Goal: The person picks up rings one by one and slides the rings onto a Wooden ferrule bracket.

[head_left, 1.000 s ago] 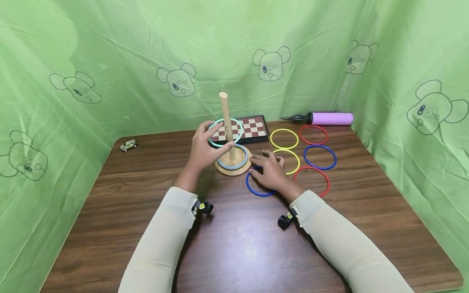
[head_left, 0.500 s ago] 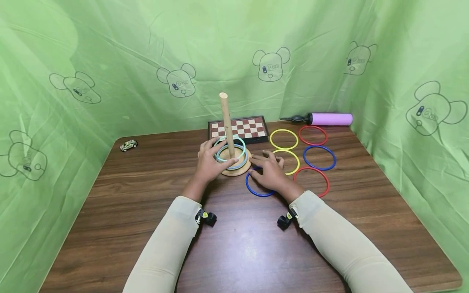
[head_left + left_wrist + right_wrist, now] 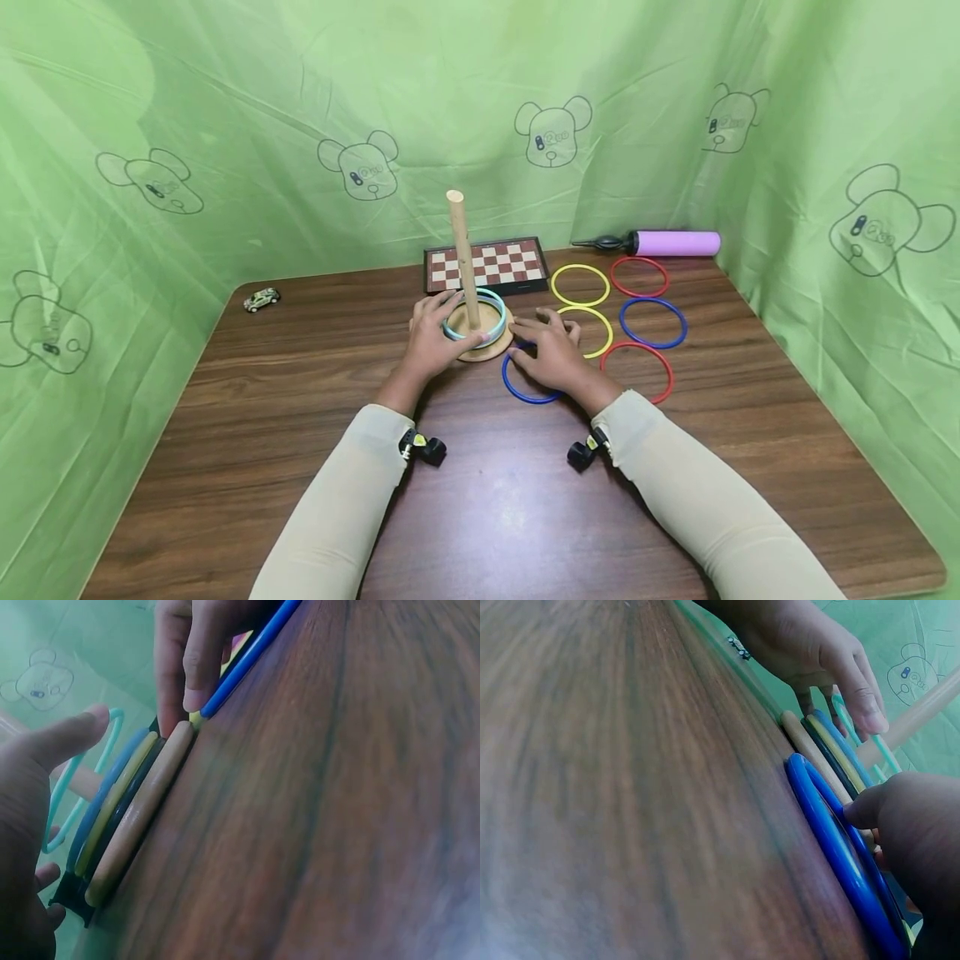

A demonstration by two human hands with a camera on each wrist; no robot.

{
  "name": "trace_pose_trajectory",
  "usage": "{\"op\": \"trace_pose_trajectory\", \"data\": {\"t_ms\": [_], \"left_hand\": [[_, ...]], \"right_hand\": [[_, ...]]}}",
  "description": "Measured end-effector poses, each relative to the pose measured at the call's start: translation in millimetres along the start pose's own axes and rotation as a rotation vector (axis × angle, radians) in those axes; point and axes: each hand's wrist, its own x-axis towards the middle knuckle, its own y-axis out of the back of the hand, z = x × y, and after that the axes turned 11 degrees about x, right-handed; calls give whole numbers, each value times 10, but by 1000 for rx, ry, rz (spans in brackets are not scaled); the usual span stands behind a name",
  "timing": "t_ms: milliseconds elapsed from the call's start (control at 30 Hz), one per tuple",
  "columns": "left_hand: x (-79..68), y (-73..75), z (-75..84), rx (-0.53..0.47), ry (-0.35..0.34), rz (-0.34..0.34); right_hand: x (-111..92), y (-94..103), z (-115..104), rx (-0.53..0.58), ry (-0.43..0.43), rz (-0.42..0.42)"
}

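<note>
Turquoise ring in wide-curled left hand

Txt: none legible | blurry lettering on animal-head prints | grn curtain

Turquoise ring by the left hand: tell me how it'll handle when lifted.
Turquoise ring: probably stiff, since its round outline shows no sag; likely light, being a thin hoop; perhaps slippery, as its surface looks smooth.

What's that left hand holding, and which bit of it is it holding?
The left hand is holding the mint-green ring by its rim, with the thumb on the side nearest the person.
</note>
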Motion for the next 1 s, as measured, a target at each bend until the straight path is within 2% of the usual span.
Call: {"op": "trace_pose_trajectory", "data": {"t_ms": [500,1000], "left_hand": [[-15,-39,-38,-26,35,-48],[-20,-45,-48,-15,32,-54]], "right_hand": [[5,-3,15,-13,0,-4],[8,9,-8,-7,-13,-4]]}}
